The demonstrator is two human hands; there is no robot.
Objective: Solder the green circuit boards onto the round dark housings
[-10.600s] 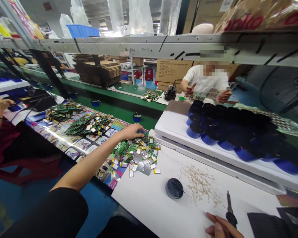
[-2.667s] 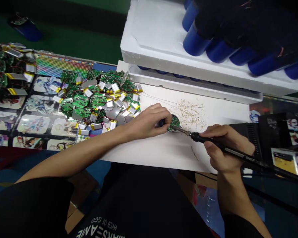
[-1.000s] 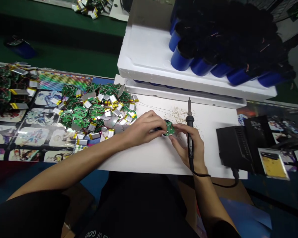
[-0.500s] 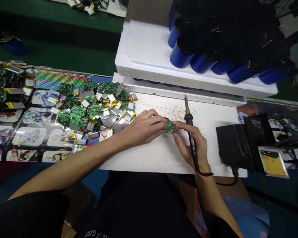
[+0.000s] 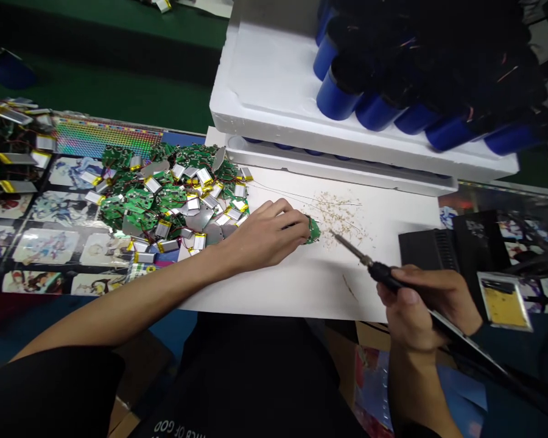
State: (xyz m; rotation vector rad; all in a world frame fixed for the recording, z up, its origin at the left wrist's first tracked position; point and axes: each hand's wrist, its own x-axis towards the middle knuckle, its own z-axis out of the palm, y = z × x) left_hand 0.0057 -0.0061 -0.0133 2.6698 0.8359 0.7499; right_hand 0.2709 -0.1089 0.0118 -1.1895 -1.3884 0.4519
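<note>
My left hand point(image 5: 274, 234) is closed over a small green circuit board point(image 5: 313, 230) on the white work surface; its fingers cover most of the board. In my right hand point(image 5: 427, 304) is a soldering iron point(image 5: 380, 272), gripped by its black handle. The iron's metal tip points up and left, a short gap to the right of the board. Left of my left hand lies a heap of green circuit boards point(image 5: 137, 207) with small silver, yellow-taped battery cells wired to them.
White foam trays point(image 5: 265, 109) at the back hold several blue cylinders point(image 5: 338, 97). A black box point(image 5: 427, 249) and a yellow sponge point(image 5: 505, 302) in a holder sit at the right. Brownish crumbs point(image 5: 342, 213) and thin wires lie on the white surface.
My right hand has moved right and down, away from the board. The soldering iron has swung from upright to pointing left at the board. My left hand stays on the board.
</note>
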